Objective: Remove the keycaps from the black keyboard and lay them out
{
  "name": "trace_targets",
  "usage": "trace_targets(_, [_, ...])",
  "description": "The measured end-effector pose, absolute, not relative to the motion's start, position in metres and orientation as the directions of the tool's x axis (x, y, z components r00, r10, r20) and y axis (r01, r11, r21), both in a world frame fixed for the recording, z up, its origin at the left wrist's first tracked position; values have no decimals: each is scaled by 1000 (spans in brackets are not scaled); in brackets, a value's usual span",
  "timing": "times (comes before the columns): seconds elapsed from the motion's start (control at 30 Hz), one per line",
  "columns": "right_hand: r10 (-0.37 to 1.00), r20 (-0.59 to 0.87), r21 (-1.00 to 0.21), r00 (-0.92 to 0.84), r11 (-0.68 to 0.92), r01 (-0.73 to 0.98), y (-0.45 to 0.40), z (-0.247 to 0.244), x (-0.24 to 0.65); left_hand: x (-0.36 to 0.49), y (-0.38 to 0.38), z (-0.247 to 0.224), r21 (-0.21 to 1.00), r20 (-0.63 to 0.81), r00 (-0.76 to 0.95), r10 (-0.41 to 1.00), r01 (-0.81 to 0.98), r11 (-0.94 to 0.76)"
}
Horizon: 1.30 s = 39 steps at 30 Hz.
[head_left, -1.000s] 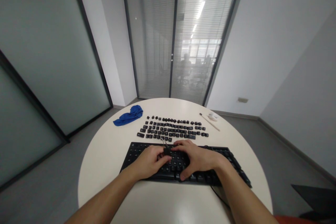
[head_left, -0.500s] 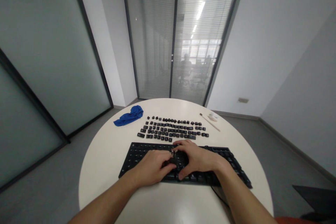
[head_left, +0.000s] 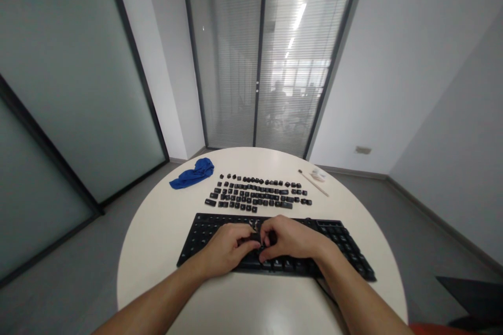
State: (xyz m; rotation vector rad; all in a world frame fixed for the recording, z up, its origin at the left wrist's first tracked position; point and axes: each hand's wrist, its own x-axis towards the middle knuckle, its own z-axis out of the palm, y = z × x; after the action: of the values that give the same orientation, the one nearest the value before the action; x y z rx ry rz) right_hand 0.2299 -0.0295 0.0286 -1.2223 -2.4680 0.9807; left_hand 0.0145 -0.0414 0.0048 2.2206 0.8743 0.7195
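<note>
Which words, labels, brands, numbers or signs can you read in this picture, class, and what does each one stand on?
None can be read with certainty.
Loose keycaps: pale marks on some, too small to read.
Keyboard: pale marks on some keys, too small and blurred to read.
Small white item beside the thin stick: too blurred to tell whether it bears print.

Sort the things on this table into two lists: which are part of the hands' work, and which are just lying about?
In the work:
- black keyboard, under both hands
- small dark tool, in the left hand
- loose keycaps, probably, set in rows beyond it

Lying about, it seems:
- blue cloth
- thin-handled brush
- crumpled white item
</note>
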Motion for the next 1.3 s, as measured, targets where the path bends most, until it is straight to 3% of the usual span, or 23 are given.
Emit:
trace_targets(0.4, [743,11,-687,-669,492,535,-26,20,230,15,-42,10,770,242,664,707,311,-556])
trace_targets(0.7, [802,13,-871,-597,302,387,-23,6,222,13,-37,11,881,279,535,798,188,-434])
trace_targets(0.93, [812,133,-765,-568,448,462,-25,13,218,13,-32,3,926,200,459,866,199,-320])
trace_targets(1.3, [841,161,-732,-516,453,509,-23,9,215,15,-31,0,932,185,430,884,210,-297])
